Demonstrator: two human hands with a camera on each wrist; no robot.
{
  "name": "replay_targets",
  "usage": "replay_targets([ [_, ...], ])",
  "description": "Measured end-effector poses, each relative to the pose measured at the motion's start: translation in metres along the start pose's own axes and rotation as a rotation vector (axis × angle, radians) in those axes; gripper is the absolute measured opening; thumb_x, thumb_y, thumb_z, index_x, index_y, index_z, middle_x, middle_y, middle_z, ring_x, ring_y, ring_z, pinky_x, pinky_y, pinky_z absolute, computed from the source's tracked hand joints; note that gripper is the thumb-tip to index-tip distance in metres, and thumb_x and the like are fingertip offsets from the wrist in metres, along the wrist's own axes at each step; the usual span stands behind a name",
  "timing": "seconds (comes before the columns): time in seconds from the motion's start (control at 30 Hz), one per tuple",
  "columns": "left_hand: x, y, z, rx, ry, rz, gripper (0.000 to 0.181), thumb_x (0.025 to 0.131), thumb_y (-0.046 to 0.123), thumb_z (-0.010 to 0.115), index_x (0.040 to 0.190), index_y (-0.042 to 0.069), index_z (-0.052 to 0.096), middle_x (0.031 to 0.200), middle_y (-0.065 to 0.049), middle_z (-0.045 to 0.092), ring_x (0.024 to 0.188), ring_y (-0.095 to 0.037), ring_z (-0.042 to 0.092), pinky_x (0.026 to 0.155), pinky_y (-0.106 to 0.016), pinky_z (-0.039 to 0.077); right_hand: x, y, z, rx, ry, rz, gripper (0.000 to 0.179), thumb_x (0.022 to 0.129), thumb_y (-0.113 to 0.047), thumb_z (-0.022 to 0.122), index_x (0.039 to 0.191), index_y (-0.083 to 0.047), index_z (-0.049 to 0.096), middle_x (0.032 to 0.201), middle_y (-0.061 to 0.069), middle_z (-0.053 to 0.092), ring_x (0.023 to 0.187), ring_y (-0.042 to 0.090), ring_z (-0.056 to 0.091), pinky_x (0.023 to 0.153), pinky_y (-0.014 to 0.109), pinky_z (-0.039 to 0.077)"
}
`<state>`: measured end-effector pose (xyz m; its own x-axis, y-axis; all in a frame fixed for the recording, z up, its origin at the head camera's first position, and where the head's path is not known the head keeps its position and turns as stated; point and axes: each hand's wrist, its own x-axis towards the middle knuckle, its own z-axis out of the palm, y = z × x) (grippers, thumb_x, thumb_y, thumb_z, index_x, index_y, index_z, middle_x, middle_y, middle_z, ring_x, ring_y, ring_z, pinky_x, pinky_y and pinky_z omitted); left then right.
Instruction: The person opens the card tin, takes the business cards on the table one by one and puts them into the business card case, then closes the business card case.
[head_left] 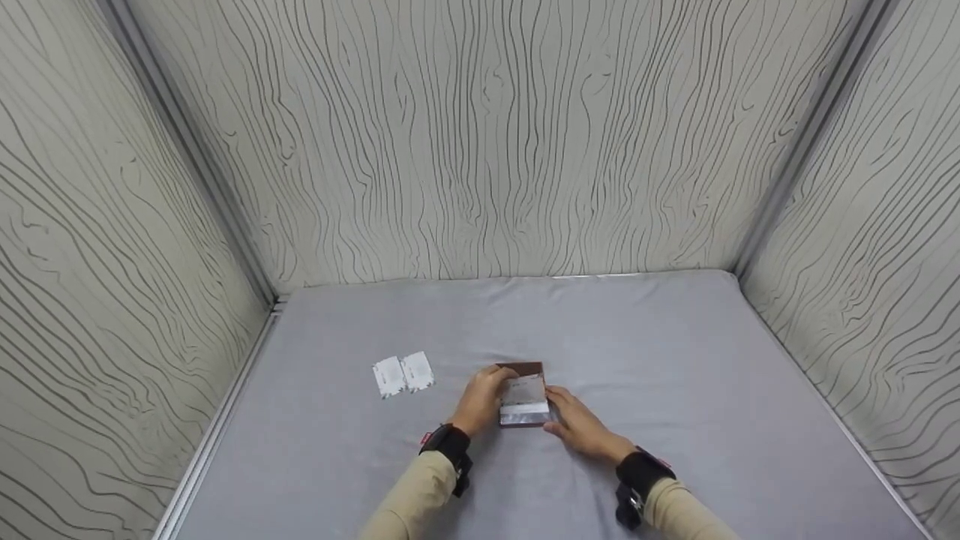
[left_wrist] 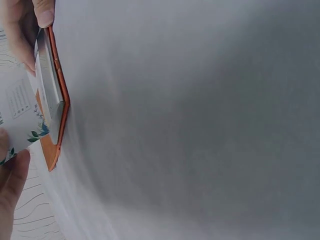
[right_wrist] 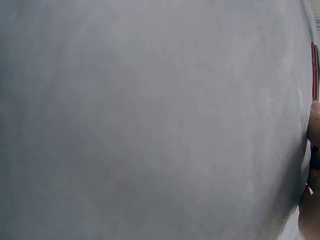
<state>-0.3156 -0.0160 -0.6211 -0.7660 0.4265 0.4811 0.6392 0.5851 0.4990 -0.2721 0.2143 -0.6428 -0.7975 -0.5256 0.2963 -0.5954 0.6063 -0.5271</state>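
A brown card case with a shiny metallic part lies on the grey cloth in front of me. My left hand is at its left side. In the left wrist view, the left fingers pinch a white card with a leaf print, held over the case. My right hand grips the case's right edge, with its thumb on the brown rim. Only part of the right hand shows at the border of the right wrist view. How far the card sits inside the case is hard to tell.
Two white printed cards lie side by side, left of the hands. Grey cloth covers the table. Wood-grain patterned panels stand behind it and on both sides, with metal posts at the corners.
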Motion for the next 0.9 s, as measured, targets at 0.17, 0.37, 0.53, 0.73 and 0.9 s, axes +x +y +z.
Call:
replay_targets([
  [0.17,0.0002,0.0023,-0.0006,-0.010,-0.030,-0.023,0.026,0.087,-0.009,0.062,0.106,0.007,0.071,0.103,-0.006,0.066,0.098,-0.022,0.065,0.087,-0.036,0.051,-0.0003,0.0006,0.0002,0.008,-0.002,-0.004,0.057,0.094,-0.012,0.065,0.136,0.019,0.041,0.138,0.032,0.043,0.128,0.049,0.042,0.102,0.061,0.033],
  [0.37,0.0009,0.0038,-0.0012,-0.035,-0.020,0.024,0.022,0.089,-0.008,0.063,0.107,0.003,0.070,0.101,-0.009,0.067,0.096,-0.023,0.065,0.085,-0.035,0.052,-0.0012,-0.0003,0.0000,-0.029,0.009,-0.015,0.053,0.094,-0.012,0.065,0.133,0.017,0.044,0.136,0.030,0.046,0.125,0.048,0.045,0.099,0.059,0.037],
  [0.53,0.0003,0.0054,-0.0012,-0.013,-0.059,0.009,0.022,0.088,-0.008,0.063,0.105,0.003,0.071,0.099,-0.009,0.067,0.093,-0.022,0.065,0.084,-0.034,0.052,-0.0012,-0.0018,-0.0007,0.005,-0.012,0.033,0.055,0.093,-0.010,0.066,0.135,0.016,0.043,0.139,0.029,0.044,0.129,0.047,0.042,0.103,0.059,0.033],
  [0.73,0.0004,0.0065,0.0008,0.038,-0.084,0.002,0.028,0.085,-0.012,0.064,0.105,0.005,0.072,0.098,-0.007,0.066,0.093,-0.021,0.064,0.084,-0.033,0.051,-0.0002,-0.0008,0.0004,0.009,-0.026,0.078,0.057,0.092,-0.010,0.067,0.136,0.017,0.042,0.140,0.030,0.043,0.131,0.046,0.041,0.106,0.058,0.031],
  [0.9,0.0001,0.0066,0.0044,0.103,-0.071,0.032,0.021,0.087,-0.007,0.065,0.103,0.005,0.073,0.096,-0.006,0.061,0.090,-0.021,0.061,0.080,-0.032,0.051,-0.0006,-0.0010,-0.0002,0.019,-0.027,0.093,0.059,0.093,-0.012,0.067,0.137,0.017,0.040,0.141,0.030,0.042,0.131,0.047,0.040,0.106,0.058,0.030],
])
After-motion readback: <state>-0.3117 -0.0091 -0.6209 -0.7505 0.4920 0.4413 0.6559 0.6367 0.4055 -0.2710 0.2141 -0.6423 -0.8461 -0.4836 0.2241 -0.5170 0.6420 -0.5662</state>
